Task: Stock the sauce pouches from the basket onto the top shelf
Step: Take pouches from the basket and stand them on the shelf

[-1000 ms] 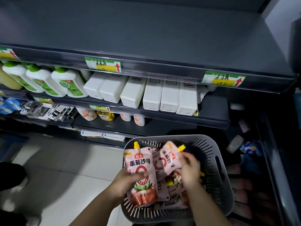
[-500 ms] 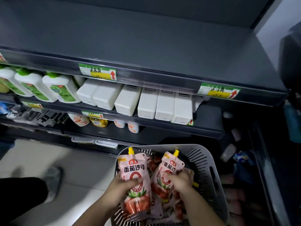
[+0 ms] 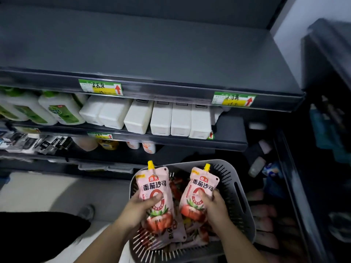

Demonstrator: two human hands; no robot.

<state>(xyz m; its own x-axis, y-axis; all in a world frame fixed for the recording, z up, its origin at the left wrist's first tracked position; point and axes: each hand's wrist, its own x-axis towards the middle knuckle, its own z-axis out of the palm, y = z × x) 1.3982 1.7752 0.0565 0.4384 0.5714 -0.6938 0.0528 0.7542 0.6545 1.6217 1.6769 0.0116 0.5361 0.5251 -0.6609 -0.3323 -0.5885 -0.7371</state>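
Note:
A grey slotted basket [image 3: 240,188] sits low in front of the shelving, with several pink tomato sauce pouches lying inside. My left hand [image 3: 140,209] grips one pink pouch with a yellow cap [image 3: 154,185] upright over the basket's left side. My right hand [image 3: 214,207] grips a second pink pouch [image 3: 201,185] upright over the basket's middle. The dark grey top shelf [image 3: 152,54] stretches bare above, with green and yellow price tags [image 3: 100,87] along its front rail.
The shelf below holds white boxes [image 3: 161,118] and green-labelled bottles [image 3: 60,111]. Lower shelves carry small bottles and packets. Dark bins with goods [image 3: 269,168] stand at the right. A dark-clothed leg and shoe [image 3: 86,212] are on the floor at left.
My right hand has pulled its pouch out of the pile and turned it upright. Both pouches have risen slightly, and my view has tilted up toward the top shelf.

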